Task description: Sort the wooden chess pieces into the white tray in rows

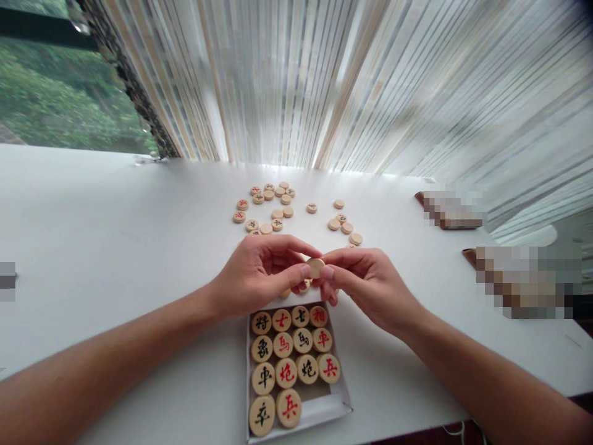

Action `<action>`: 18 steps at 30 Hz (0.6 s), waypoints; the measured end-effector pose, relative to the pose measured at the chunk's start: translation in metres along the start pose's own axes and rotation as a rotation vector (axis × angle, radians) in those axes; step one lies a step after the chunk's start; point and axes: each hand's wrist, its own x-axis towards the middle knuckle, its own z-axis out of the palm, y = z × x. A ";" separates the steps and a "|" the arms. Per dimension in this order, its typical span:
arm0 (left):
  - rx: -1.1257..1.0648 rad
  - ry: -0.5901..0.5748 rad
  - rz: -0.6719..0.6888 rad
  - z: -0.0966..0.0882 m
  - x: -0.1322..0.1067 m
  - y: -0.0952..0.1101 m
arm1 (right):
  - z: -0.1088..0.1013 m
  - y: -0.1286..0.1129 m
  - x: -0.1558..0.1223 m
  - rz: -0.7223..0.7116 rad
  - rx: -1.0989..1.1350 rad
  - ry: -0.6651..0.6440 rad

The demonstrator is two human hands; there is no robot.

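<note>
My left hand (259, 272) and my right hand (365, 281) meet over the far end of a shallow white box (324, 409). Together they pinch one round wooden chess piece (315, 267) between fingertips and thumbs. The box lies on the white table near its front edge. It holds several round wooden pieces (286, 372) laid in rows, marked with red or black characters. A few more pieces show partly under my left fingers at the box's far end.
Several loose wooden pieces (273, 207) lie scattered on the table (115, 247) beyond my hands, with another small group (345, 225) to their right. Two blurred-out objects (454, 210) sit at the right side. A striped curtain and a window stand behind.
</note>
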 end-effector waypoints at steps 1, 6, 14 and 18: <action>0.004 -0.001 -0.002 0.000 0.000 0.000 | -0.001 0.000 0.000 -0.009 -0.009 -0.007; -0.003 -0.010 0.017 0.000 0.000 0.001 | -0.001 -0.001 0.000 -0.025 -0.009 -0.017; -0.026 -0.052 0.041 -0.002 0.000 0.002 | 0.002 -0.001 0.000 -0.006 0.037 0.003; -0.008 -0.052 0.058 -0.002 -0.001 -0.001 | 0.001 -0.001 0.001 -0.018 0.039 0.014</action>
